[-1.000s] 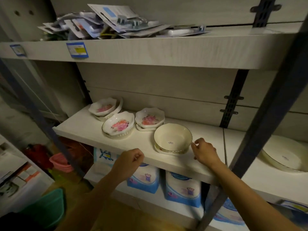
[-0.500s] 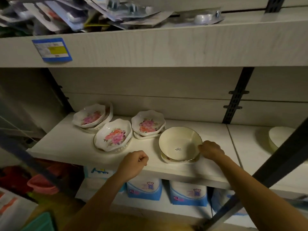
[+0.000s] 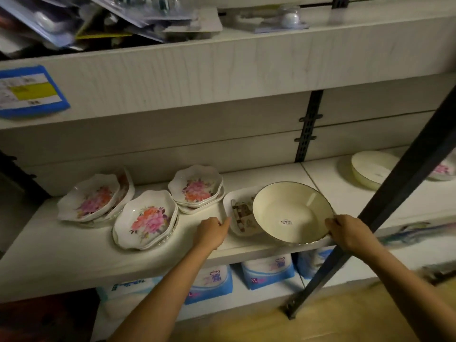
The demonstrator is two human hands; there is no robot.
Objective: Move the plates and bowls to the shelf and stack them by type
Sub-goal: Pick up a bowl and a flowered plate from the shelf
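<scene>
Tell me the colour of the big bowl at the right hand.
The big bowl is plain cream with a dark rim; head view.

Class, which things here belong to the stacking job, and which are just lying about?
Job: cream bowl, patterned dish, floral bowls, cream plate, shelf.
Lying about: blister packs, price label, blue packs.

The pale wood-grain shelf (image 3: 61, 248) carries three stacks of floral scalloped bowls at its left: one at the back left (image 3: 91, 201), one nearer the front edge (image 3: 145, 219), one behind (image 3: 196, 187). Beside them lies a patterned plate (image 3: 240, 213), overlapped by a cream bowl (image 3: 291, 213). On the adjoining board sits a cream dish (image 3: 370, 169).
</scene>
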